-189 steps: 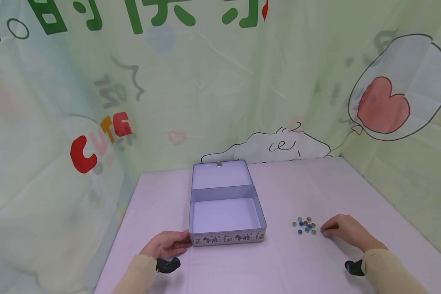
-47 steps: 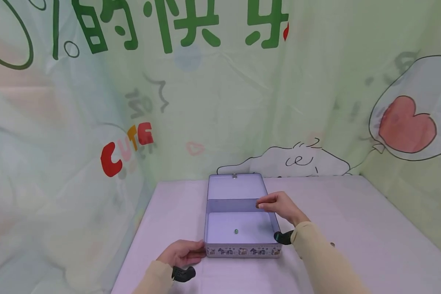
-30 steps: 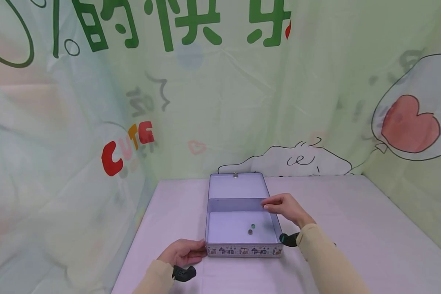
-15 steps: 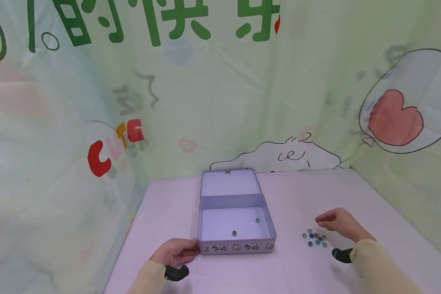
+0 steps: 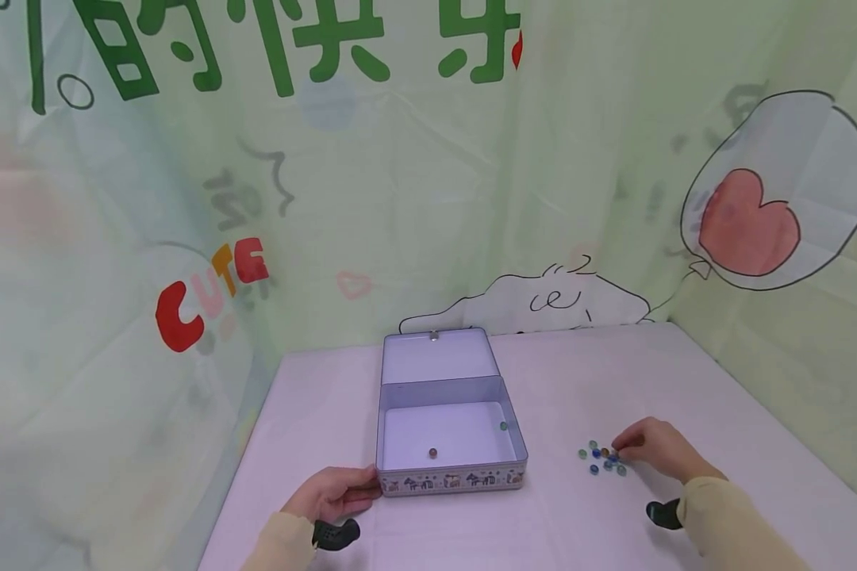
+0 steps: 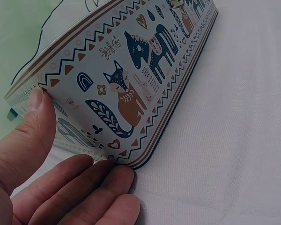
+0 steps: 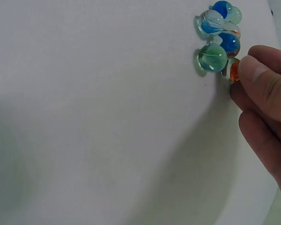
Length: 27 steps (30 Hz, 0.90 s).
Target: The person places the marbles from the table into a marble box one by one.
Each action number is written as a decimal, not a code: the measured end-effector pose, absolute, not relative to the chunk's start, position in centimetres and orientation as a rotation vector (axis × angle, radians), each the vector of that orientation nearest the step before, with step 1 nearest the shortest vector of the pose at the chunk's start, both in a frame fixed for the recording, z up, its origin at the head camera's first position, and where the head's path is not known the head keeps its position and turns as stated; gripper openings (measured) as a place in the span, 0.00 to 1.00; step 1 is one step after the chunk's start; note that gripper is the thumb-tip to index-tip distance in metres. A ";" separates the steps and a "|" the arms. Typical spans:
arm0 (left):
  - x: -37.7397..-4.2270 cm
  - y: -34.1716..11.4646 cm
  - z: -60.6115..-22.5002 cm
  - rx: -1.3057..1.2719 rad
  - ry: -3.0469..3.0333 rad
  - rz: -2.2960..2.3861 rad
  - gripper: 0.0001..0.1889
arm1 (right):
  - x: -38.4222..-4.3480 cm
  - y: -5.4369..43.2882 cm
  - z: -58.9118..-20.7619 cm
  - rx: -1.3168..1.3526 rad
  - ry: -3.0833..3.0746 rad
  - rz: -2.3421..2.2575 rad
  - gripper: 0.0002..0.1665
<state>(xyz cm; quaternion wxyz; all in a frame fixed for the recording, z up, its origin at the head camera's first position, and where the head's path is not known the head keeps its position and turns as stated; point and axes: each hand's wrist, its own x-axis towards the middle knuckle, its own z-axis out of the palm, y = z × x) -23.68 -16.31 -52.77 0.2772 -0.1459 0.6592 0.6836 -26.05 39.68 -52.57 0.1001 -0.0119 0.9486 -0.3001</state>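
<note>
On the table stands a tin box [image 5: 451, 481], its lid [image 5: 439, 355] raised at the back and its front wall printed with animals. A brownish marble [image 5: 432, 454] and a green marble [image 5: 503, 426] lie inside. My left hand [image 5: 332, 493] rests against the box's left front corner; in the left wrist view the thumb [image 6: 36, 105] touches the wall near the rim and the fingertips meet the lower corner. To the right of the box, my right hand [image 5: 662, 450] pinches an orange-streaked clear marble [image 7: 234, 71] at the edge of a cluster of marbles [image 7: 212, 57].
Several blue, green and clear glass marbles [image 5: 594, 469] lie close together beside my right fingertips. A pale cloth covers the table [image 5: 557, 523]. Behind and at both sides hangs a printed curtain [image 5: 428, 198]. A black strap piece [image 5: 336, 534] sits at each wrist.
My right hand has moved from over the box back to the cluster and come down on a marble. Two marbles now lie in the box, which held none at first. My left hand stays at the corner.
</note>
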 end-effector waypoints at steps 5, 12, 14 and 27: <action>-23.7 -16.3 -52.7 -0.395 1.762 1.833 0.24 | -25.9 39.1 -52.4 -0.099 2.827 -0.820 0.08; -23.6 -16.5 -53.0 -0.359 1.757 1.835 0.22 | -25.4 38.8 -52.2 -0.113 2.859 -0.789 0.07; -23.6 -16.5 -53.1 -0.345 1.751 1.833 0.21 | -25.2 39.0 -52.1 -0.107 2.845 -0.797 0.07; -23.8 -16.5 -53.0 -0.368 1.755 1.844 0.22 | -24.8 41.2 -48.2 -0.054 2.763 -0.883 0.10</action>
